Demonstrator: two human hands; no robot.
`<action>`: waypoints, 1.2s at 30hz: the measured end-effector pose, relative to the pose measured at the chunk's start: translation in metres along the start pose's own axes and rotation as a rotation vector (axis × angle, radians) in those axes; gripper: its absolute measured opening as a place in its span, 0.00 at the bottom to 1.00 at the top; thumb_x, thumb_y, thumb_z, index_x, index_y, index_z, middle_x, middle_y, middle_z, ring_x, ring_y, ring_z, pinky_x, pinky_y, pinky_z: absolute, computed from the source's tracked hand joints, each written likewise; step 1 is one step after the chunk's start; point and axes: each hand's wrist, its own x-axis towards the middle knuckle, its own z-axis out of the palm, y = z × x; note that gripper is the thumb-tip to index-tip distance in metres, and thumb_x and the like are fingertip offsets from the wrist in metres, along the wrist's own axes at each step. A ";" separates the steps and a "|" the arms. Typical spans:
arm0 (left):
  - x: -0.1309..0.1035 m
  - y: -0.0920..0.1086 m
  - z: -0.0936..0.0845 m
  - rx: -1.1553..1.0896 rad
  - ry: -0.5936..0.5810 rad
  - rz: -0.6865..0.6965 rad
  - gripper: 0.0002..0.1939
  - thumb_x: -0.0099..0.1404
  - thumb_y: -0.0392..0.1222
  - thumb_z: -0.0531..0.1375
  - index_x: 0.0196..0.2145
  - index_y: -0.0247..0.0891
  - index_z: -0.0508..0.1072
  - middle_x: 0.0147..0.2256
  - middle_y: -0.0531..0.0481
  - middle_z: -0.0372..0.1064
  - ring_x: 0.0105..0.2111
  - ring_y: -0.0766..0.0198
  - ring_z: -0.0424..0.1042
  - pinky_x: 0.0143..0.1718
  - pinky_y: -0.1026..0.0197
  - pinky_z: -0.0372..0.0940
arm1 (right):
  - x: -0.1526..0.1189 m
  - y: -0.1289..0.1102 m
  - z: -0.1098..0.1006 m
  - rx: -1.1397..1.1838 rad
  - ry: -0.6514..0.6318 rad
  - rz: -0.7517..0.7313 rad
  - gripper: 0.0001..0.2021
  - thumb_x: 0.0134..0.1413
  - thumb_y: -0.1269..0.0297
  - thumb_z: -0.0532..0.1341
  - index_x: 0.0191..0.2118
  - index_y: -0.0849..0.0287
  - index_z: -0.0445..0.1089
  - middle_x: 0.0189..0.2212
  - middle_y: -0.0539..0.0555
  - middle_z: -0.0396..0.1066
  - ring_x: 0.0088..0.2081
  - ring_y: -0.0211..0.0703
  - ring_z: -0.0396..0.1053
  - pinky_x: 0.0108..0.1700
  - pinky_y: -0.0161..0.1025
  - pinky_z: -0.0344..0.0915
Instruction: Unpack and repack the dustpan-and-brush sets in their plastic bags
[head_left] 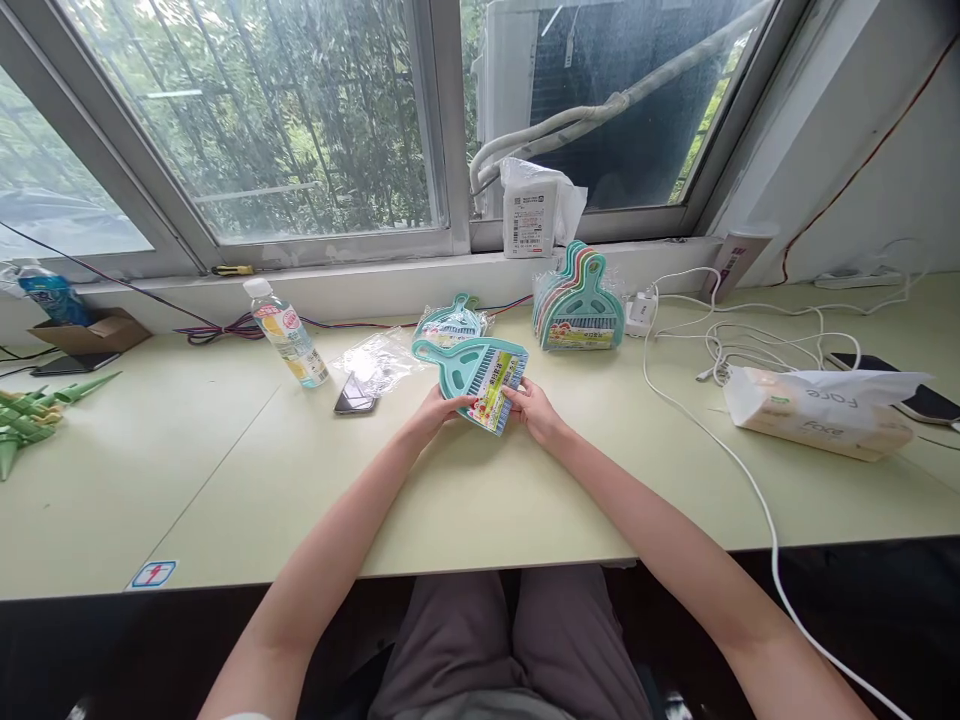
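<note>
A small teal dustpan (463,368) with a colourful printed label is tilted above the table, its handle pointing left. My left hand (435,412) grips its lower left edge, thumb on the front. At the label's right side, my right hand (534,408) pinches the dustpan's edge; some fingers are hidden behind it. Just beyond lies another teal dustpan (452,322) in clear plastic. To the right stands a row of several dustpans (581,305) in teal and pink, wrapped in clear film. Crumpled clear bags (382,360) lie left of my hands.
A phone (355,394) lies beside a tilted drink bottle (286,332) on the left. White cables (750,470) run over the table (300,500) on the right, near a tissue pack (817,410). A white package (531,212) sits on the sill.
</note>
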 end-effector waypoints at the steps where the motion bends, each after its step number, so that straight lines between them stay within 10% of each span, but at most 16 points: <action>1: 0.002 0.000 -0.001 -0.015 0.037 0.018 0.23 0.51 0.41 0.68 0.45 0.35 0.71 0.43 0.43 0.75 0.42 0.57 0.74 0.43 0.56 0.69 | -0.001 -0.002 0.000 0.011 0.010 -0.012 0.13 0.52 0.66 0.63 0.44 0.57 0.65 0.40 0.56 0.77 0.37 0.45 0.77 0.42 0.45 0.75; 5: 0.011 0.005 -0.019 0.069 0.363 0.229 0.16 0.63 0.46 0.55 0.47 0.38 0.72 0.46 0.43 0.74 0.49 0.55 0.71 0.50 0.51 0.67 | -0.003 -0.007 -0.001 0.058 0.072 -0.068 0.12 0.51 0.66 0.64 0.41 0.56 0.65 0.36 0.53 0.77 0.36 0.45 0.77 0.41 0.45 0.76; 8: 0.011 0.010 -0.046 0.542 0.533 0.403 0.19 0.61 0.38 0.56 0.50 0.42 0.72 0.52 0.43 0.70 0.58 0.51 0.62 0.60 0.46 0.56 | 0.001 -0.006 -0.007 0.091 0.126 -0.080 0.12 0.50 0.68 0.64 0.41 0.56 0.65 0.34 0.52 0.77 0.34 0.44 0.77 0.41 0.45 0.76; 14: 0.008 0.008 -0.072 1.250 0.533 0.303 0.16 0.58 0.27 0.52 0.36 0.36 0.77 0.37 0.33 0.74 0.52 0.40 0.67 0.57 0.41 0.51 | 0.009 0.003 -0.018 0.098 0.168 -0.120 0.14 0.48 0.66 0.65 0.42 0.57 0.65 0.36 0.53 0.76 0.35 0.44 0.76 0.41 0.45 0.76; 21: -0.008 0.018 -0.041 1.134 0.611 0.648 0.14 0.65 0.33 0.50 0.33 0.46 0.75 0.42 0.48 0.76 0.50 0.52 0.69 0.65 0.45 0.38 | 0.004 -0.002 -0.019 0.104 0.220 -0.157 0.13 0.48 0.66 0.64 0.42 0.56 0.65 0.39 0.54 0.76 0.40 0.46 0.76 0.43 0.45 0.76; 29: 0.004 0.005 -0.058 1.251 0.636 0.506 0.18 0.52 0.23 0.48 0.19 0.43 0.69 0.23 0.48 0.67 0.41 0.52 0.69 0.65 0.42 0.38 | 0.018 0.003 -0.034 0.093 0.257 -0.167 0.14 0.47 0.65 0.65 0.42 0.56 0.66 0.42 0.54 0.75 0.39 0.44 0.76 0.43 0.45 0.76; 36: 0.013 -0.004 -0.050 1.181 0.569 0.439 0.14 0.57 0.38 0.60 0.43 0.42 0.74 0.52 0.42 0.69 0.58 0.45 0.60 0.65 0.39 0.32 | 0.021 0.012 -0.035 0.057 0.175 -0.049 0.11 0.51 0.70 0.63 0.42 0.57 0.67 0.39 0.54 0.77 0.34 0.42 0.77 0.38 0.41 0.76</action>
